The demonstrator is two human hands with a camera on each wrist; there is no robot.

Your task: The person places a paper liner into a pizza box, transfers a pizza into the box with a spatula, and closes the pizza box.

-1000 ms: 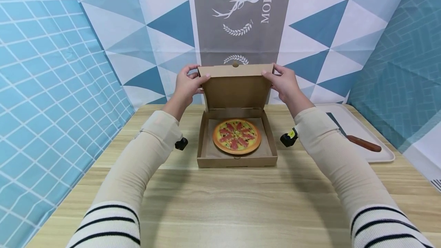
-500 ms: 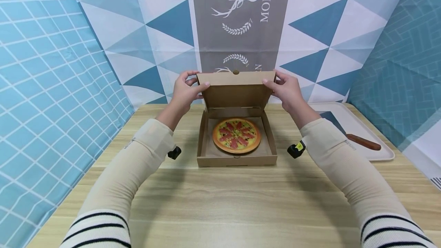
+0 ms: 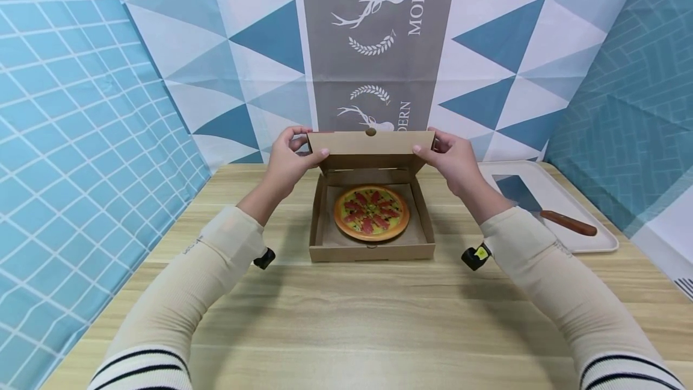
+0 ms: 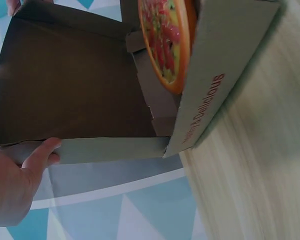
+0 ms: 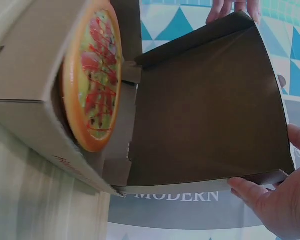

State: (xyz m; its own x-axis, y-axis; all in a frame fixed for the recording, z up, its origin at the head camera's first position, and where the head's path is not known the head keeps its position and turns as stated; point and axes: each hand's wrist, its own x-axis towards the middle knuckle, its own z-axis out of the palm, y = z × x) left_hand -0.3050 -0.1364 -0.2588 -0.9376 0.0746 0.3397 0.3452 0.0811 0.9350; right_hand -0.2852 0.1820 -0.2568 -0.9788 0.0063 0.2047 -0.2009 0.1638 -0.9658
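Observation:
A brown cardboard pizza box stands on the table with its lid raised and tilted forward over the back. Inside lies a round pizza with red toppings and an orange crust. My left hand grips the lid's left front corner, thumb on the front flap. At the opposite corner my right hand holds the lid the same way. The left wrist view shows the left hand pinching the lid's side flap; in the right wrist view the right hand does so too.
On the right a white tray bears a spatula with a flat dark blade and wooden handle. A patterned cloth wall rises close behind the box. The wooden table extends in front.
Both hands have moved down and toward me, lowering the lid. The box and pizza have stayed in place. More of the spatula's blade shows beside the right arm.

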